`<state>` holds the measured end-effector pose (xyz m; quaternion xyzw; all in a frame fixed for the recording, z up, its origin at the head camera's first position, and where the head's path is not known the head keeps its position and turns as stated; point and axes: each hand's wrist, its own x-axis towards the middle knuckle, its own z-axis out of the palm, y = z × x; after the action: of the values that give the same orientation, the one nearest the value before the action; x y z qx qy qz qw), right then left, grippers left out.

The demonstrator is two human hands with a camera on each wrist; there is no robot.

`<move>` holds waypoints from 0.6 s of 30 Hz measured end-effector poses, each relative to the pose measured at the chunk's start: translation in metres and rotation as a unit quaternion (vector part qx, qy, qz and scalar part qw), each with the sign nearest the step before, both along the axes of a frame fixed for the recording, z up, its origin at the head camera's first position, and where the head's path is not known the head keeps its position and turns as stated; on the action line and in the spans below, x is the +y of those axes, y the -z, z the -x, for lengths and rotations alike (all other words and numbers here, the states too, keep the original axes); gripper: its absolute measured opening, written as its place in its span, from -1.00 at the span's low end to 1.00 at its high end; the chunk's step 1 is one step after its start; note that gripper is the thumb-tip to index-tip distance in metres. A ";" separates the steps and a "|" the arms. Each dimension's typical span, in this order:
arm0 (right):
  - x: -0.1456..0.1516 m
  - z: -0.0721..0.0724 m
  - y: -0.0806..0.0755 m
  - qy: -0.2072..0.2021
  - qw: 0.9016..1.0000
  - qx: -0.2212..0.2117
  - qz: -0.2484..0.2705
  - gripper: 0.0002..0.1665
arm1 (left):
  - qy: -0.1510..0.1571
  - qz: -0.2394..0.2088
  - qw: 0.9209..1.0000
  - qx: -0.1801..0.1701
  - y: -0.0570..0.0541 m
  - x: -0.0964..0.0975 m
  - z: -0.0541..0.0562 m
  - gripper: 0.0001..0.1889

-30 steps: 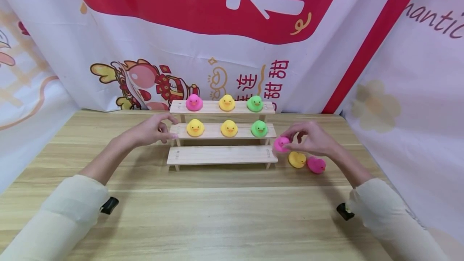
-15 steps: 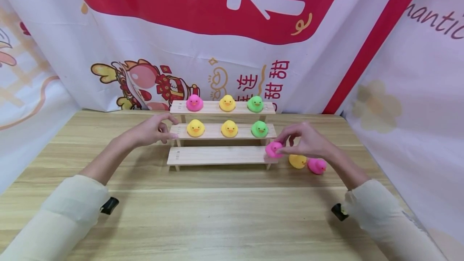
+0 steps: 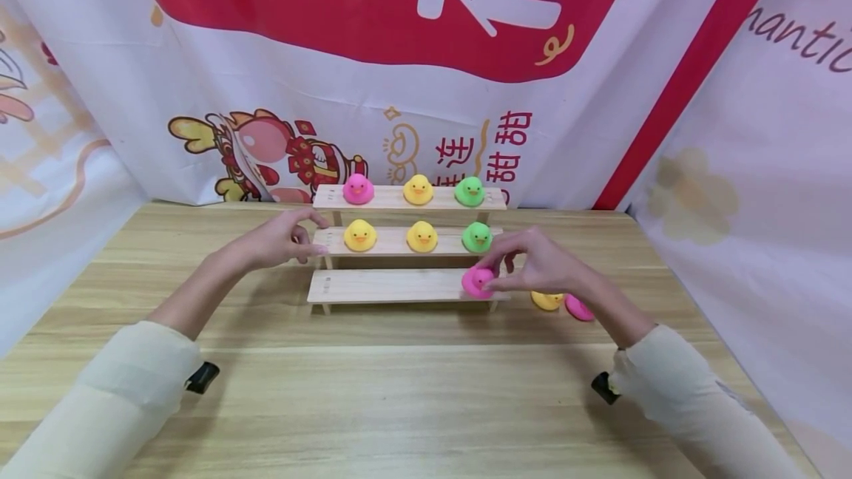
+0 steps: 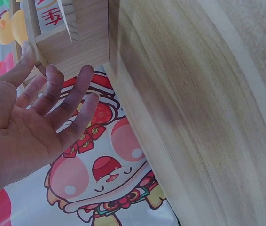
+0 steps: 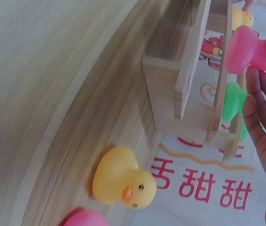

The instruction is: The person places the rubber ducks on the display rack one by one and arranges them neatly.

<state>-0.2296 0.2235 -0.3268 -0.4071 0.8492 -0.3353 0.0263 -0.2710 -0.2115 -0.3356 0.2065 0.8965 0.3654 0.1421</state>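
A pink rubber duck [image 3: 476, 283] is pinched between the thumb and fingers of my right hand [image 3: 542, 266]. It hangs just above the right end of the bottom tier of a three-tier wooden display stand [image 3: 386, 285]; the right wrist view shows a gap under the duck [image 5: 242, 49]. My left hand [image 3: 279, 240] holds the left end of the middle tier between thumb and index finger, the other fingers loose in the left wrist view. On the middle tier sit two yellow ducks [image 3: 359, 236] and a green duck [image 3: 477, 237]. The top tier bears another pink duck [image 3: 358, 189], a yellow one and a green one.
A yellow duck [image 3: 547, 301] and a pink duck [image 3: 579, 307] lie on the wooden table [image 3: 379, 398] right of the stand, partly hidden by my right arm. A printed cloth [image 3: 586, 131] hangs close behind the stand.
My right hand has carried the pink duck leftward from beside the stand to over the right end of the bottom tier. The left hand stays where it was.
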 end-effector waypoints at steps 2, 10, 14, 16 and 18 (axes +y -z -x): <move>-0.004 0.000 0.000 -0.005 1.000 0.004 0.001 -0.75 | -0.001 -0.004 1.000 -0.001 0.000 0.001 -0.001 -0.48; -0.020 0.003 0.004 -0.028 0.999 0.005 0.016 -0.74 | -0.001 -0.011 1.000 -0.001 -0.001 0.000 -0.002 -0.49; -0.031 0.003 0.003 -0.040 0.999 0.002 0.021 -0.75 | -0.003 -0.011 1.000 0.001 -0.001 -0.001 -0.002 -0.48; -0.036 0.004 0.003 -0.044 0.999 0.005 0.020 -0.75 | -0.003 -0.010 1.000 0.000 -0.001 0.000 -0.002 -0.48; -0.042 0.004 0.004 -0.050 0.998 0.012 0.020 -0.75 | -0.003 -0.008 1.000 0.000 0.000 0.000 -0.002 -0.48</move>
<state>-0.2335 0.1814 -0.3304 -0.4534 0.8212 -0.3457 0.0245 -0.2692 -0.2114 -0.3352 0.2045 0.8942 0.3730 0.1394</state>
